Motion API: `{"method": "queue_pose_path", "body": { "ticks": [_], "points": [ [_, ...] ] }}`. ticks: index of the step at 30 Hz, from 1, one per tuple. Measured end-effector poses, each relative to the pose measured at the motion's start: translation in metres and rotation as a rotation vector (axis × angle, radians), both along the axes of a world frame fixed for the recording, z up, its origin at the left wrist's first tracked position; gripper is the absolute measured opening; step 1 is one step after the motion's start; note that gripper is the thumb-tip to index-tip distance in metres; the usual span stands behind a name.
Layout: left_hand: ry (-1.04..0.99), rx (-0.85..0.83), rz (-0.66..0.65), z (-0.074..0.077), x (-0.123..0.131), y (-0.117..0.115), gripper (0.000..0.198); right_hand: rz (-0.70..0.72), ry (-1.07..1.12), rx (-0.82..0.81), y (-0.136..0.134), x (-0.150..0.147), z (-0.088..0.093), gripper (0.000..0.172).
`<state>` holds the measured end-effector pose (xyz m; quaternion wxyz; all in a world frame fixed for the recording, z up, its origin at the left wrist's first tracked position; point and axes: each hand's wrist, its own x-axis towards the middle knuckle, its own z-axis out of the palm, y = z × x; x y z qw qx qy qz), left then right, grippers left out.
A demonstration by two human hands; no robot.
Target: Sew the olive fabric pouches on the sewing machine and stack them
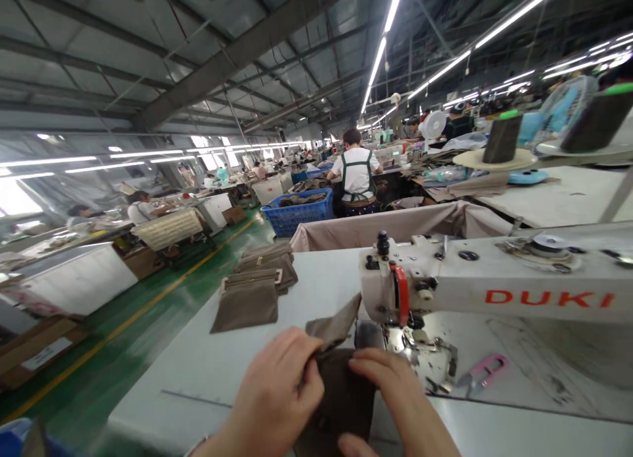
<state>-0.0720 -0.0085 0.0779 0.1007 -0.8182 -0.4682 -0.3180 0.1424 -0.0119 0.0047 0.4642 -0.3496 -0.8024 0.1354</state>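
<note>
At the table's front, a dark brown fabric piece [341,391] lies beside the sewing machine's needle area, with a raised corner flap [336,325] pointing toward the machine head. My left hand [281,384] is closed, pinching the fabric's upper left edge between thumb and fingers. My right hand [395,391] rests on the fabric's right side, fingers stretched out and the thumb apart. The machine's presser foot area [395,338] is just beyond my right fingertips. Part of the fabric is hidden under both hands.
The white sewing machine [459,279] fills the right. Pink thread snips [484,374] lie on its bed. Several brown zippered pouches [252,299] are stacked at the table's left. Behind stand a cloth-lined bin [376,226], a blue crate [301,213] and a seated person [355,170].
</note>
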Motion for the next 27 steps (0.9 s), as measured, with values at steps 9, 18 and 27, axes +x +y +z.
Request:
{"method": "queue_pose_path", "body": {
  "ticks": [9, 18, 27],
  "points": [
    [-0.509, -0.535, -0.306, -0.035, 0.019, -0.04, 0.026, 0.053, -0.02, -0.21, -0.028, 0.003, 0.006, 0.02],
    [-0.9, -1.105, -0.179, -0.033, 0.033, -0.055, 0.027, 0.192, 0.042, -0.582, -0.043, 0.017, 0.024, 0.006],
    [-1.201, -1.097, -0.146, -0.024, 0.046, -0.071, 0.037, 0.024, -0.154, -0.308, -0.049, 0.035, 0.035, 0.006]
  ]
}}
